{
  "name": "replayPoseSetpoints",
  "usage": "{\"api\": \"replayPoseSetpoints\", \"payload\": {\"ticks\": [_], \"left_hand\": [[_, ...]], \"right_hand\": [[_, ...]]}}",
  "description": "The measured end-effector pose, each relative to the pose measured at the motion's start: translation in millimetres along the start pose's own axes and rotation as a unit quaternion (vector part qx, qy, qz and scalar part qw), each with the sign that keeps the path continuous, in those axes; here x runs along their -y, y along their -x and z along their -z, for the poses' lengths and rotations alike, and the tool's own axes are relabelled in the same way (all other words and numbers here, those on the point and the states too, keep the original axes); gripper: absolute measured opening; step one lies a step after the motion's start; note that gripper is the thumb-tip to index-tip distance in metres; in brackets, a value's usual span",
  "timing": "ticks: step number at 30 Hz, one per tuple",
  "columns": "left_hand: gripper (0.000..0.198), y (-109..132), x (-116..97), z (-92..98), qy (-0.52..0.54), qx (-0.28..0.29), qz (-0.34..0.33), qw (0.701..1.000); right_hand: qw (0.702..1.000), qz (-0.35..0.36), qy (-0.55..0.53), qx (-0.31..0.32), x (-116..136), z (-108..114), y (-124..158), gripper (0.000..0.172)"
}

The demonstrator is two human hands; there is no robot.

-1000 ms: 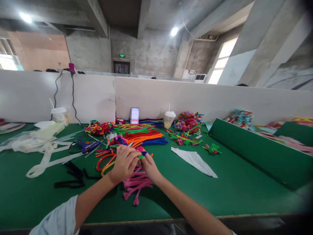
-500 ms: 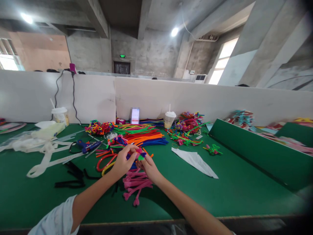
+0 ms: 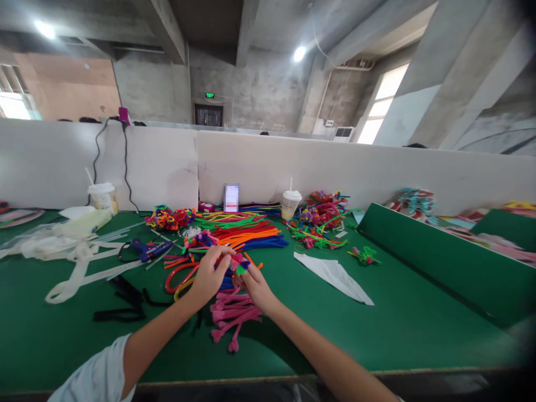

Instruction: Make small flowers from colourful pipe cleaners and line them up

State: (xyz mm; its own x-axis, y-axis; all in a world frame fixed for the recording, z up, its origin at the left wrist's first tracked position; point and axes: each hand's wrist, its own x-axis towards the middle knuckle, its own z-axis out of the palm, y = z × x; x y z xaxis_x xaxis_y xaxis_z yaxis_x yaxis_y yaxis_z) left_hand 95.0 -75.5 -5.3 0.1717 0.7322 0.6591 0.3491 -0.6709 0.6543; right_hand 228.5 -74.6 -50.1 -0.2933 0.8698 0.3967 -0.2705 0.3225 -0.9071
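Both my hands meet over the green table point(image 3: 397, 324). My left hand point(image 3: 209, 274) is closed, its fingertips pinching a small pipe-cleaner piece point(image 3: 238, 263) of pink, green and purple. My right hand point(image 3: 256, 285) grips the same piece from below, fingers curled round it. Under my hands lies a bunch of pink pipe cleaners point(image 3: 232, 315). Just beyond them is a spread of orange, green and blue pipe cleaners point(image 3: 247, 231).
A blue glue gun point(image 3: 146, 249) and white strips point(image 3: 79, 268) lie at left, black pipe cleaners point(image 3: 121, 304) nearer me. A white paper point(image 3: 335, 274) lies at right. Two lidded cups point(image 3: 290, 204) point(image 3: 101, 196), finished coloured pieces point(image 3: 322, 220) and a white partition point(image 3: 268, 167) stand behind.
My left hand has opened slightly from covering the piece to a fingertip pinch, showing more of the pink and green piece. My right hand has barely moved.
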Motion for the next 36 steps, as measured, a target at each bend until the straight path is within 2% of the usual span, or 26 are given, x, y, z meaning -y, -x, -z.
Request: {"api": "replayPoseSetpoints", "payload": {"ticks": [2, 3, 6, 9, 12, 18, 23, 30, 36], "left_hand": [[0.018, -3.1, -3.9, 4.5, -0.055, -0.029, -0.053, 0.997], [0.018, -4.7, -6.1, 6.7, -0.075, -0.024, -0.078, 0.994], [0.014, -8.3, -11.7, 11.7, -0.103, 0.062, -0.117, 0.986], [0.014, -9.7, -13.1, 14.0, -0.114, 0.138, -0.126, 0.976], [0.012, -10.7, -11.2, 14.8, -0.107, 0.164, -0.119, 0.973], [0.011, -12.7, -13.6, 15.6, -0.045, 0.170, -0.081, 0.981], [0.012, -12.5, -16.3, 16.1, -0.044, 0.198, -0.092, 0.975], [0.015, -14.0, -7.3, 12.4, 0.003, 0.175, -0.038, 0.984], [0.016, -15.5, 1.5, 11.9, 0.055, 0.190, -0.004, 0.980]], "right_hand": [[1.000, -0.001, -0.001, 0.008, 0.4, 0.3, 0.0, 0.037], [1.000, -0.001, 0.005, 0.011, 0.6, 0.6, 0.1, 0.037], [0.999, -0.003, 0.049, 0.022, 1.8, 1.5, 0.6, 0.039], [0.996, 0.006, 0.084, 0.036, 3.6, 1.6, 1.4, 0.041], [0.992, 0.015, 0.114, 0.045, 4.8, 1.3, 2.4, 0.042], [0.982, 0.019, 0.179, 0.061, 5.4, 1.7, 4.8, 0.041], [0.981, 0.010, 0.185, 0.062, 6.0, 1.7, 5.7, 0.041], [0.978, 0.023, 0.194, 0.072, 8.2, 1.1, 5.9, 0.037], [0.982, 0.014, 0.172, 0.080, 11.4, 0.1, 5.2, 0.038]]}}
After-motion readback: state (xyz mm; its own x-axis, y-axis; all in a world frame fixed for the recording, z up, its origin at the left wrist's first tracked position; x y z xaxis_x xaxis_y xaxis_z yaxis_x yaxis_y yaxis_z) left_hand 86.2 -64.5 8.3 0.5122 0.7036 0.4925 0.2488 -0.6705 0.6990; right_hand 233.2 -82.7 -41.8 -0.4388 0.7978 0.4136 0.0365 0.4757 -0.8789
